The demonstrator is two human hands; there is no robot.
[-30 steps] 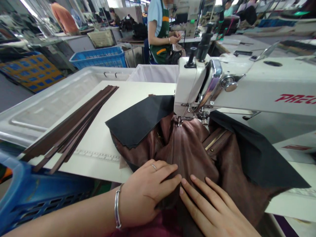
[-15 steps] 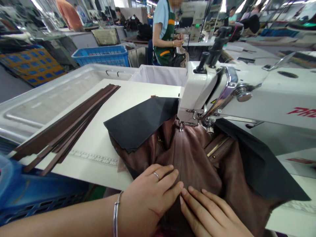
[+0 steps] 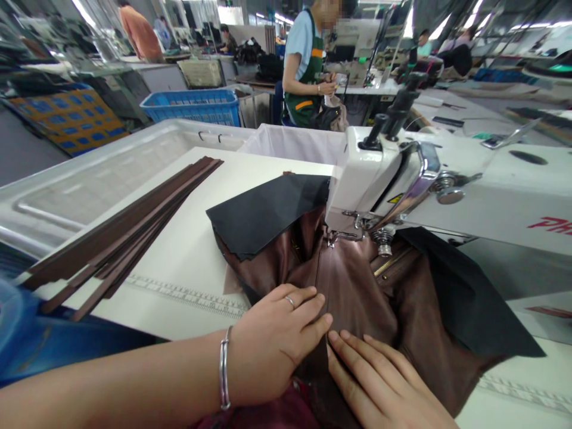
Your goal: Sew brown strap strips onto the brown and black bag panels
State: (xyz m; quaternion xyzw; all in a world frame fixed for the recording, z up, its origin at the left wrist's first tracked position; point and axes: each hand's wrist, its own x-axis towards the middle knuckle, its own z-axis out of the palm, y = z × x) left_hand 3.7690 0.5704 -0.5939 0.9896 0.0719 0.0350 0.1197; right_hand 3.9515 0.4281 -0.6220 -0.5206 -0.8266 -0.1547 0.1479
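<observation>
A brown leather piece [image 3: 357, 292] with black lining panels lies under the presser foot [image 3: 330, 239] of a white sewing machine [image 3: 491, 190]. A seam runs from the foot down toward my fingers. My left hand [image 3: 279, 339] rests flat on the leather left of that seam, fingers extended. On the right side, my right hand [image 3: 384, 375] lies with its fingers stretched out on the leather, its fingertips close to those of the left. A brass zipper [image 3: 391, 263] shows in the leather at right. The needle tip is too small to make out.
Brown strips [image 3: 147, 220] lie on the white tabletop [image 3: 179, 328] at left, near a ruler tape [image 3: 192, 296]. A blue crate [image 3: 44, 339] stands at lower left, and a pale plastic tub [image 3: 89, 179] behind the table. Beyond it, a person in an apron [image 3: 308, 65] handles material.
The leather has shifted slightly, its left black panel now nearer the machine. Both hands keep their flat pose on it. The camera view has tilted a little, so the background sits lower and further right.
</observation>
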